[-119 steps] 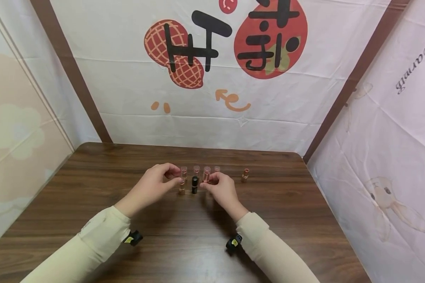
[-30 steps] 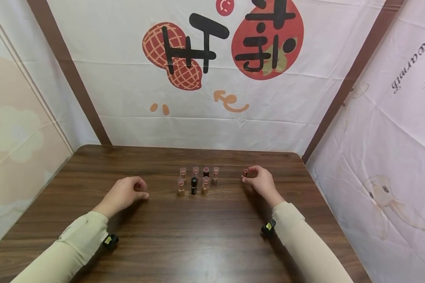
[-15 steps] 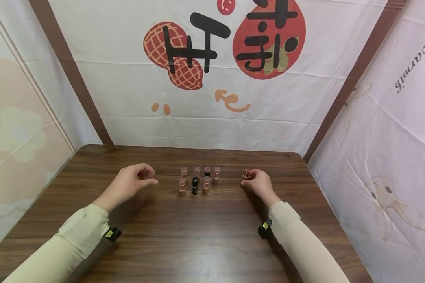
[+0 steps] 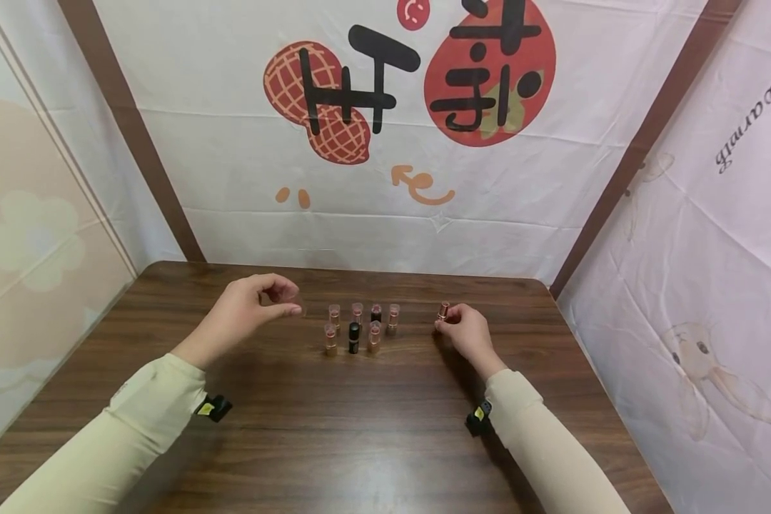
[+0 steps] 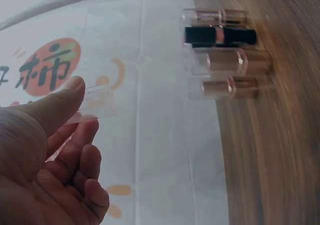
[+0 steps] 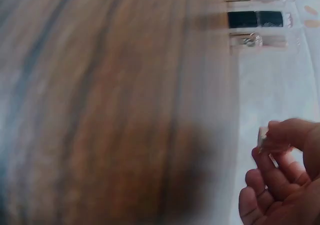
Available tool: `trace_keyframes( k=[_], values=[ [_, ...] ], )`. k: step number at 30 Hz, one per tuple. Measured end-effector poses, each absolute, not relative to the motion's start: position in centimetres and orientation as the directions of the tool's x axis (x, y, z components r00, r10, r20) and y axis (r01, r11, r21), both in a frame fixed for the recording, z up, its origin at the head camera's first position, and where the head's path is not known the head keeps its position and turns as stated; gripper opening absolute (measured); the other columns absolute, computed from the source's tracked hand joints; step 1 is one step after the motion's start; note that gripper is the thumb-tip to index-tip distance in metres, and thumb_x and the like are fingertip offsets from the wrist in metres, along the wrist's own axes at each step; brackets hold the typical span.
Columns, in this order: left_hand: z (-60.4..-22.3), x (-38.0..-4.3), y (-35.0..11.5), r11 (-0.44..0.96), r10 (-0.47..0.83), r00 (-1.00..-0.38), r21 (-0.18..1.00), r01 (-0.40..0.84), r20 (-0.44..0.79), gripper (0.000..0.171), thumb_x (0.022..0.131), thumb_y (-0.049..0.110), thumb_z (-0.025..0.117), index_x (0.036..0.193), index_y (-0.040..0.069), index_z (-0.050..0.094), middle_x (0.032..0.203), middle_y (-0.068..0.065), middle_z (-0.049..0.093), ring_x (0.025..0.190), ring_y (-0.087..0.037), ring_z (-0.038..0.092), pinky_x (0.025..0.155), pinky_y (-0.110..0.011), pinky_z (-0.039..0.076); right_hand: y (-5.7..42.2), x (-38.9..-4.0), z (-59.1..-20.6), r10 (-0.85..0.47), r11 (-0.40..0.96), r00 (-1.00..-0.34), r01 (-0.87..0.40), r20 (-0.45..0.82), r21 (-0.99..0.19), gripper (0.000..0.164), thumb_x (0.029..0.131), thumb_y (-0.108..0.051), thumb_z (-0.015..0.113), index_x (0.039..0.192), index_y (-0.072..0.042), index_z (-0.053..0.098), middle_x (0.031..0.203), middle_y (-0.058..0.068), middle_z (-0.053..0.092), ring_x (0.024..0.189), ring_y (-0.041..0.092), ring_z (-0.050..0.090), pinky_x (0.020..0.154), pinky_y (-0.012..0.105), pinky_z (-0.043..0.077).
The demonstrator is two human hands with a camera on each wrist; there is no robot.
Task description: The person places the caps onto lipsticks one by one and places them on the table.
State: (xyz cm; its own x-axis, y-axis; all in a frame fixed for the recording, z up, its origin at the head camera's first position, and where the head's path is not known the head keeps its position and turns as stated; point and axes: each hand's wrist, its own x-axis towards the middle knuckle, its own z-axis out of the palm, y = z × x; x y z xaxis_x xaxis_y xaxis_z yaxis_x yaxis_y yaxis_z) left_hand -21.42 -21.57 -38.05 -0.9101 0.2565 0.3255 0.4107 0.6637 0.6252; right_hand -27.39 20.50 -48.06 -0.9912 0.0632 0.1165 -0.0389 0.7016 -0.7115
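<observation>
My left hand (image 4: 252,303) is raised over the left part of the table, pinching a clear lipstick cap (image 5: 100,102) between thumb and fingers. My right hand (image 4: 470,333) grips a copper-coloured lipstick (image 4: 444,310) that has no clear cap on it; it tilts slightly, and its lower part is partly hidden by the fingers. Between the hands several lipsticks stand upright in two rows. The front row has a black lipstick (image 4: 354,337) with a gold-toned one (image 4: 330,340) to its left and a pinkish one (image 4: 375,337) to its right.
Behind them is the back row, including a dark lipstick (image 4: 376,313) and a clear-capped one (image 4: 394,318) at its right end. The dark wood table (image 4: 334,435) meets a printed white cloth (image 4: 244,235) at the back, with more cloth at both sides.
My right hand left the grouped lipsticks, took hold of the separate one at right and now tilts it. My left hand moved away left, then rose and came back rightward, a clear cap now showing.
</observation>
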Motion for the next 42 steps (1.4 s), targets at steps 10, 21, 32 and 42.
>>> trace_keyframes(
  k=[10, 21, 32, 42],
  values=[
    [-36.6, -21.5, -19.1, 0.622, 0.263, -0.918, 0.675, 0.397, 0.298, 0.037, 0.086, 0.041, 0.082, 0.111, 0.018, 0.067, 0.104, 0.002, 0.071, 0.092, -0.016, 0.065, 0.077, -0.029, 0.052, 16.8, -25.1, -44.8, -0.088, 0.643, -0.966, -0.241, 0.243, -0.727, 0.022, 0.086, -0.027, 0.085, 0.094, -0.017, 0.067, 0.094, -0.003, 0.069, 0.086, 0.014, 0.064, 0.077, 0.036, 0.055],
    [-35.1, -21.3, -15.7, 0.542, 0.318, -0.889, 0.706, 0.456, 0.329, 0.029, 0.088, 0.036, 0.082, 0.109, 0.020, 0.070, 0.100, 0.003, 0.071, 0.084, -0.020, 0.064, 0.069, -0.028, 0.052, 12.8, -22.4, -43.0, -0.213, 0.579, -0.939, -0.345, 0.271, -0.739, 0.019, 0.087, -0.023, 0.084, 0.096, -0.019, 0.068, 0.091, -0.003, 0.068, 0.085, 0.015, 0.063, 0.074, 0.033, 0.054],
    [-34.6, -21.4, -12.4, 0.503, 0.361, -0.861, 0.703, 0.503, 0.359, 0.024, 0.088, 0.027, 0.083, 0.107, 0.017, 0.072, 0.098, 0.004, 0.071, 0.082, -0.014, 0.066, 0.071, -0.029, 0.055, 10.4, -21.8, -43.8, -0.289, 0.542, -0.910, -0.411, 0.296, -0.733, 0.017, 0.087, -0.022, 0.084, 0.097, -0.019, 0.071, 0.089, -0.006, 0.069, 0.079, 0.011, 0.064, 0.068, 0.027, 0.053],
    [-35.4, -21.6, -11.3, 0.509, 0.381, -0.875, 0.722, 0.469, 0.299, 0.019, 0.087, 0.032, 0.084, 0.099, 0.025, 0.071, 0.093, 0.005, 0.068, 0.078, -0.017, 0.064, 0.067, -0.032, 0.054, 9.8, -21.3, -42.6, -0.311, 0.500, -0.903, -0.421, 0.297, -0.757, 0.015, 0.090, -0.020, 0.080, 0.099, -0.020, 0.069, 0.092, -0.005, 0.066, 0.082, 0.013, 0.060, 0.068, 0.026, 0.051]
  ],
)
